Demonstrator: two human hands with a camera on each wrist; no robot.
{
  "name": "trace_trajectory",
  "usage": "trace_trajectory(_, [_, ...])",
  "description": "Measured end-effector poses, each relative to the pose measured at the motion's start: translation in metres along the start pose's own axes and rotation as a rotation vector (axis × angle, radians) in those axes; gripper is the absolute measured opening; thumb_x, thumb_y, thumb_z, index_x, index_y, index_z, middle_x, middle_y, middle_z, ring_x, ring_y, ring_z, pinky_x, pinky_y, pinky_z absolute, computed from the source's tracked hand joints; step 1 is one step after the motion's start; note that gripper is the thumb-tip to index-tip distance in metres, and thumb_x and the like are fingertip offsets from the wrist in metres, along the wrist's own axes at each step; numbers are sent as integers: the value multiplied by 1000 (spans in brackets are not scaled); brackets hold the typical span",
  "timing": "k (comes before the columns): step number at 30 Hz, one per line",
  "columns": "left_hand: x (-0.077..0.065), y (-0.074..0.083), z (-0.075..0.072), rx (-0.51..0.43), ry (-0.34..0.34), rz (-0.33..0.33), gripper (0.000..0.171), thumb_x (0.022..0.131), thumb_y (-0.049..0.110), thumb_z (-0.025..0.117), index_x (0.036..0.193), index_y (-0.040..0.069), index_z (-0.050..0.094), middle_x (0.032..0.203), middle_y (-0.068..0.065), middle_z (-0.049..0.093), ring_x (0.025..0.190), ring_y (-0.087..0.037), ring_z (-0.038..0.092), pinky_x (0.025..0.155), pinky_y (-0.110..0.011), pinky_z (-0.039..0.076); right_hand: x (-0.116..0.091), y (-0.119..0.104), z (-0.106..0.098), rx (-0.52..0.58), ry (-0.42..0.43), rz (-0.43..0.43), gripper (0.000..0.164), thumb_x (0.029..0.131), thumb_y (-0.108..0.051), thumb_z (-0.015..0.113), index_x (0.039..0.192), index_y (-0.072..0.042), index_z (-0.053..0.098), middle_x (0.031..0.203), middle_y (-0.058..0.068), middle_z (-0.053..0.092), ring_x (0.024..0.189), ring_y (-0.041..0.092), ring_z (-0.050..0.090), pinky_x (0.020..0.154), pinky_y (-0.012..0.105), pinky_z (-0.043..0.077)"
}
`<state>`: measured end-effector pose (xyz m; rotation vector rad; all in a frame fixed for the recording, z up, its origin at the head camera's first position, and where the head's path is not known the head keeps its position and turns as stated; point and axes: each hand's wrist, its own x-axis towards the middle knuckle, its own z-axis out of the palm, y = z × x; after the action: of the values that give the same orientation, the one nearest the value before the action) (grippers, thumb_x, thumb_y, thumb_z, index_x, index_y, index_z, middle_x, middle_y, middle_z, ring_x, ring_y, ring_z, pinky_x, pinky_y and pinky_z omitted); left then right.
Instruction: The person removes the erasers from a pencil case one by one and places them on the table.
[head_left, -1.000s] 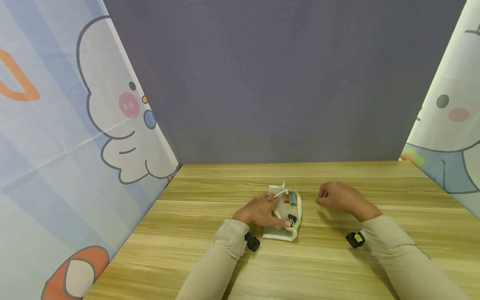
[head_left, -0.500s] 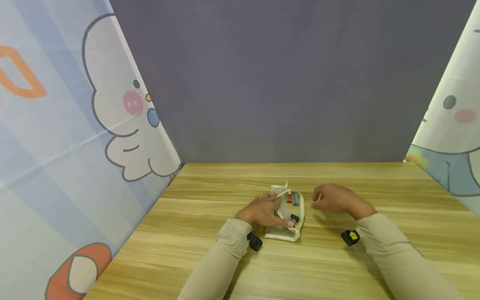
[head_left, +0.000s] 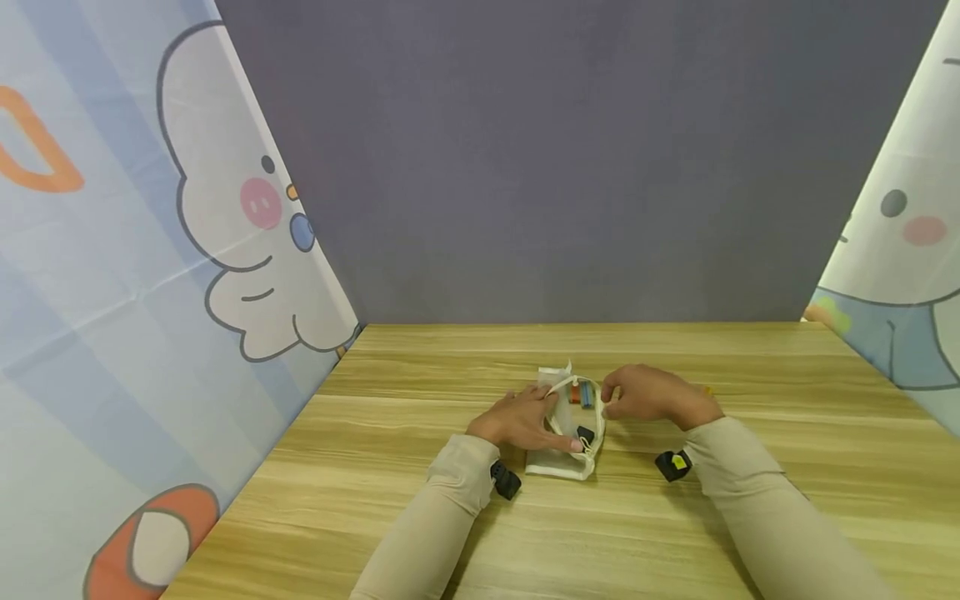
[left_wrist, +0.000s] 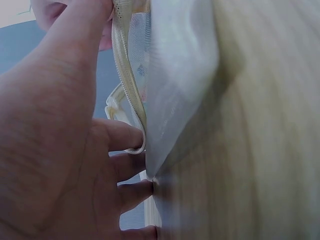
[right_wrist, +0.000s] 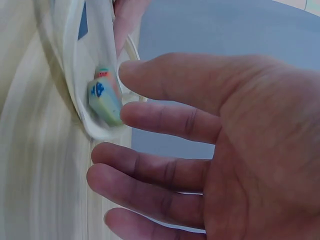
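A whitish mesh zip pouch (head_left: pixel 553 465) lies on the table with its mouth spread. My left hand (head_left: pixel 517 421) rests on it, thumb and fingers stretched straight along the opening; in the left wrist view the index finger (left_wrist: pixel 125 135) touches the zipped edge (left_wrist: pixel 125 65). Inside the pouch are a reddish block (head_left: pixel 575 393), a blue block (head_left: pixel 587 395) and a black piece (head_left: pixel 585 434) near the left thumb. My right hand (head_left: pixel 641 392) is at the pouch's right rim, fingers loosely bent and holding nothing. Past its fingertips shows a pale block with a blue print (right_wrist: pixel 104 100).
The wooden table (head_left: pixel 420 367) meets a dark grey panel (head_left: pixel 570 167) at the back. Printed cloths stand at the left (head_left: pixel 97 275) and right (head_left: pixel 892 267). A small yellow thing (head_left: pixel 708 390) shows behind my right wrist.
My right hand has moved left to the pouch's rim, and the yellow thing behind its wrist has come into sight. The left hand and pouch stay in place.
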<state>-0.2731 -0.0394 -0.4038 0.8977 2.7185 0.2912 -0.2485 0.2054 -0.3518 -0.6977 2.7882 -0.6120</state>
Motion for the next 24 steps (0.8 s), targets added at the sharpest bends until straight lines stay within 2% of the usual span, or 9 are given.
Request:
trace_trajectory(4, [1, 2, -1, 3, 0, 4, 109, 81, 84, 52, 161, 15, 25, 166, -1, 18, 153, -20, 10, 121, -53, 10, 4, -5, 4, -32, -8, 8, 16, 91, -22, 73, 102, -10, 72, 101, 1, 68, 83, 17, 63, 71, 42, 53])
trace_trajectory(11, [4, 4, 0, 9, -1, 6, 108, 82, 84, 52, 161, 16, 24, 166, 0, 16, 153, -20, 9, 121, -53, 10, 5, -18, 10, -86, -50, 31, 21, 93, -22, 73, 111, -12, 71, 92, -3, 65, 78, 14, 61, 68, 41, 53])
trace_trajectory(24, [5, 2, 4, 11, -2, -7, 109, 81, 85, 52, 161, 17, 25, 166, 0, 16, 153, -19, 9, 121, -53, 10, 8, -21, 22, -192, -62, 51, 21, 92, -26, 75, 110, -18, 71, 102, -2, 68, 79, 16, 63, 69, 44, 54])
